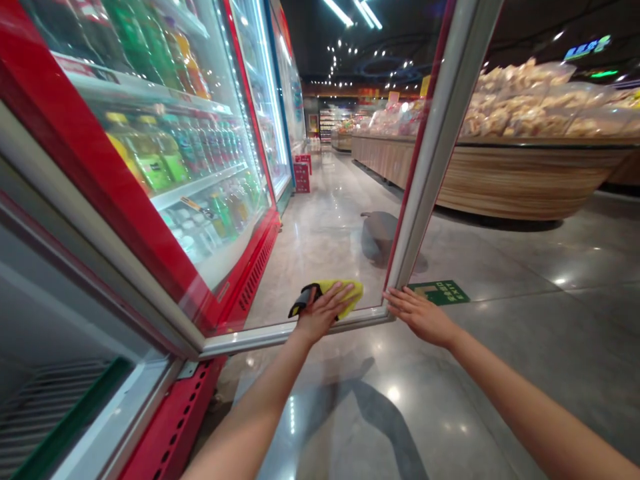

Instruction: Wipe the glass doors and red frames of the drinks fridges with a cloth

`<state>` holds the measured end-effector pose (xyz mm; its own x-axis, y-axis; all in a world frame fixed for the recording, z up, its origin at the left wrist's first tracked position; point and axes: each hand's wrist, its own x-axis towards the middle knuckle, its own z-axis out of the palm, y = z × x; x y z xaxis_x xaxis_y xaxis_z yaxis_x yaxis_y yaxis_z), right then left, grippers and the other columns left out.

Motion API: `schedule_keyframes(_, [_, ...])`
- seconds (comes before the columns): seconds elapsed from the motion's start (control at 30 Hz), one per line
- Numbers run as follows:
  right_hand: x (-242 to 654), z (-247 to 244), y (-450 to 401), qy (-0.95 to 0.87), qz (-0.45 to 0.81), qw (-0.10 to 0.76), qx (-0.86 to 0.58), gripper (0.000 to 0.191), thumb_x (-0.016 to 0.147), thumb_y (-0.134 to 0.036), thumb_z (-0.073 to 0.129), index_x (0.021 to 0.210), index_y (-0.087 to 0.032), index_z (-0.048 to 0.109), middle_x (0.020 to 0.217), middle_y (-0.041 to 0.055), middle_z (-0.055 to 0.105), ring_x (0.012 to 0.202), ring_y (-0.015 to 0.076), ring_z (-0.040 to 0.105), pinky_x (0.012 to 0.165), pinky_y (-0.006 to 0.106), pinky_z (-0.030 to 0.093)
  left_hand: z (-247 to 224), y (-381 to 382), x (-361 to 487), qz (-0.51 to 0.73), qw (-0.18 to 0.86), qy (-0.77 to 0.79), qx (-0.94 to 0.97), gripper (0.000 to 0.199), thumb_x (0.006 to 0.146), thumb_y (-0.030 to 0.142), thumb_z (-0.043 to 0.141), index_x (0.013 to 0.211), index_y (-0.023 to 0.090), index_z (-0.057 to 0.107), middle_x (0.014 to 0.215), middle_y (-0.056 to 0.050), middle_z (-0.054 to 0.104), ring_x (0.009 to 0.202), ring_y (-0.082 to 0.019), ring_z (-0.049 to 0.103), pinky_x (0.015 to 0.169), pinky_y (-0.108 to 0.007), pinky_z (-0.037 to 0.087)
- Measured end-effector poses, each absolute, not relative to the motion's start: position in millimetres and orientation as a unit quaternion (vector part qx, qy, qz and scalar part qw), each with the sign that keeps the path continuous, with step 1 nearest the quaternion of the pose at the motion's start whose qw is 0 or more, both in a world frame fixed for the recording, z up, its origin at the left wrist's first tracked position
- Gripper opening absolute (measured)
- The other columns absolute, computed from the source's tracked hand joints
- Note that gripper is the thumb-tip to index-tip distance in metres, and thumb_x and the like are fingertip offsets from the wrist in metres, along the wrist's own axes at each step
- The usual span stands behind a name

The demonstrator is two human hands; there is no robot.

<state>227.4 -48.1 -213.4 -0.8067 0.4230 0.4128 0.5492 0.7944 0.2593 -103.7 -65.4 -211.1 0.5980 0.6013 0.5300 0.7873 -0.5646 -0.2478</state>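
Forearms [273, 403]: stretched from near side to glass door [320, 247].
Left hand [323, 313]: flat, fingers extended over yellow-and-black cloth [356, 294].
Cloth: low against glass, long axis left to right.
Right hand [420, 317]: farther right, at door frame [419, 200]; grip unclear.

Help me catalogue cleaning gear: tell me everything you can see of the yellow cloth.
The yellow cloth looks like soft fabric, bunched and folded. Its left end shows grey and black; whether that is its other side or a separate piece, I cannot tell. It lies against the door's glass, just above the bottom frame. The left hand lies over it, fingers extended, hiding its middle; yellow shows above and beyond the fingertips.
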Motion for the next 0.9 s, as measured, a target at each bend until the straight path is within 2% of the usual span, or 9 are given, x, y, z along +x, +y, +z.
schedule_keyframes(0.13, [227,-209,-50,-0.931,-0.191,0.181,-0.252,0.041,0.093,-0.002,0.05,0.124,-0.019,0.07,0.148,0.0096,0.059,0.143,0.0215,0.05,0.115,0.047,0.047,-180,-50,-56,-0.253,0.209,-0.53,-0.782,0.085,0.088,0.016,0.061,0.16,0.041,0.023,0.169,0.001,0.02,0.159,-0.03,-0.001,0.122,-0.068,-0.012])
schedule_keyframes(0.2, [229,-209,-51,-0.927,-0.202,0.2,-0.243,0.037,0.095,-0.004,0.05,0.122,-0.018,0.071,0.145,0.01,0.062,0.142,0.0215,0.051,0.115,0.046,0.048,-185,-49,-42,-0.227,0.192,-0.519,-0.802,0.084,0.089,0.016,0.06,0.161,0.04,0.022,0.17,0.0,0.018,0.159,-0.031,0.0,0.122,-0.07,-0.009])
schedule_keyframes(0.27, [234,-212,-53,-0.922,-0.21,0.224,-0.237,0.033,0.095,-0.005,0.052,0.119,-0.017,0.072,0.14,0.0112,0.065,0.141,0.0216,0.051,0.115,0.045,0.049,-203,-53,-47,-0.173,0.17,-0.466,-0.851,0.081,0.09,0.01,0.052,0.161,0.039,0.023,0.169,0.002,0.021,0.159,-0.025,0.006,0.126,-0.064,-0.003])
schedule_keyframes(0.33, [240,-216,-54,-0.916,-0.209,0.24,-0.242,0.032,0.094,-0.005,0.055,0.115,-0.017,0.074,0.137,0.0119,0.068,0.14,0.0215,0.053,0.114,0.044,0.05,-224,-61,-68,-0.123,0.15,-0.412,-0.89,0.079,0.09,0.005,0.045,0.16,0.037,0.028,0.167,0.004,0.029,0.158,-0.017,0.017,0.13,-0.05,0.007])
schedule_keyframes(0.4, [244,-218,-54,-0.913,-0.204,0.247,-0.251,0.03,0.093,-0.004,0.056,0.112,-0.018,0.075,0.135,0.012,0.069,0.137,0.0214,0.056,0.113,0.043,0.05,-239,-70,-95,-0.091,0.135,-0.378,-0.911,0.076,0.089,0.004,0.044,0.158,0.035,0.033,0.165,0.006,0.035,0.155,-0.011,0.025,0.129,-0.035,0.016])
schedule_keyframes(0.47, [246,-217,-55,-0.912,-0.204,0.245,-0.256,0.028,0.092,-0.005,0.056,0.107,-0.018,0.077,0.135,0.012,0.069,0.136,0.0215,0.057,0.112,0.042,0.051,-247,-77,-118,-0.068,0.12,-0.356,-0.924,0.077,0.088,0.007,0.048,0.159,0.033,0.032,0.165,0.006,0.034,0.155,-0.01,0.024,0.127,-0.029,0.02])
schedule_keyframes(0.7, [232,-203,-60,-0.909,-0.232,0.226,-0.261,0.026,0.096,-0.009,0.055,0.104,-0.02,0.077,0.129,0.008,0.073,0.127,0.022,0.064,0.105,0.039,0.056,-271,-76,-86,-0.081,0.095,-0.396,-0.91,0.081,0.088,0.011,0.054,0.161,0.03,0.024,0.168,0.001,0.027,0.157,-0.017,0.02,0.129,-0.04,0.017])
schedule_keyframes(0.83, [214,-202,-63,-0.916,-0.225,0.213,-0.254,0.023,0.095,-0.012,0.057,0.105,-0.019,0.077,0.128,0.0087,0.073,0.125,0.0221,0.065,0.106,0.039,0.055,-283,-64,-51,-0.09,0.082,-0.362,-0.924,0.079,0.088,0.014,0.058,0.161,0.024,0.027,0.169,-0.003,0.024,0.158,-0.017,0.014,0.127,-0.035,0.022])
schedule_keyframes(0.9, [204,-203,-64,-0.921,-0.217,0.206,-0.25,0.022,0.094,-0.012,0.058,0.104,-0.019,0.077,0.131,0.0089,0.072,0.127,0.0219,0.063,0.109,0.04,0.052,-282,-62,-53,-0.087,0.08,-0.347,-0.93,0.078,0.089,0.012,0.057,0.16,0.025,0.028,0.169,-0.001,0.026,0.158,-0.014,0.014,0.127,-0.032,0.022])
